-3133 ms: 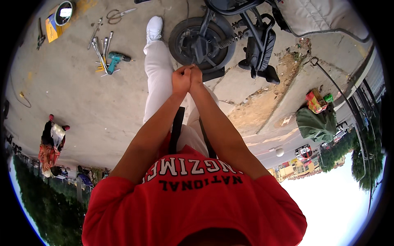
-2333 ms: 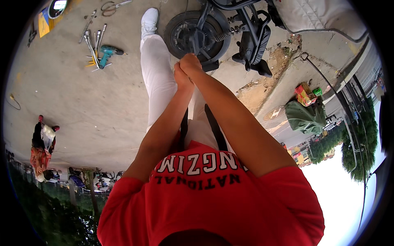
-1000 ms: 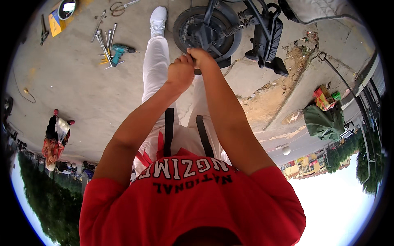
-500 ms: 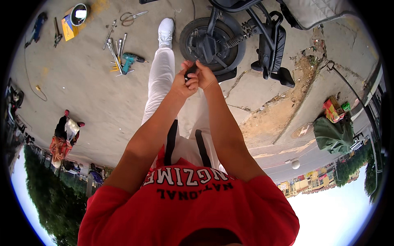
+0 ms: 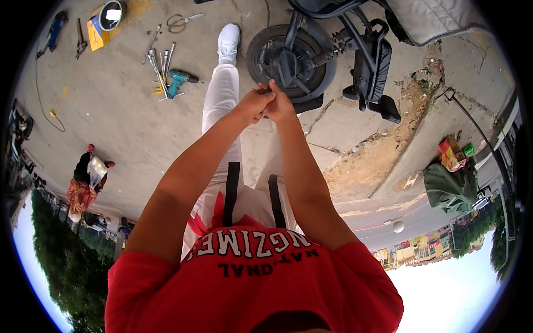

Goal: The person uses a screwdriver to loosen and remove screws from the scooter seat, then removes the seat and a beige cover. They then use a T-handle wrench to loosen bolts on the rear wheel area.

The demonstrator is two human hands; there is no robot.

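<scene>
Two half-curled hands (image 5: 255, 104) (image 5: 280, 105) meet near one wheel (image 5: 272, 58), their contents impossible to tell, while one drill (image 5: 176, 80) lies leftward.

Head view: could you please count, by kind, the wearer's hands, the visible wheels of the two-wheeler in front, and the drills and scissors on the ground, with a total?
Left hand and right hand: 2
Wheel: 1
Drill: 1
Scissors: 1
Total: 5

Clearance about the left hand (image 5: 255, 104) and right hand (image 5: 280, 105), at upper centre. The wheel (image 5: 266, 55) blocks passage just above them; the trouser leg (image 5: 221, 94) stands close on the left. Beyond it, concrete ground (image 5: 139, 125) offers room, interrupted at upper left by a drill (image 5: 179, 81) and wrenches (image 5: 156, 67). The shock absorber (image 5: 327, 55) obstructs upper right.
</scene>
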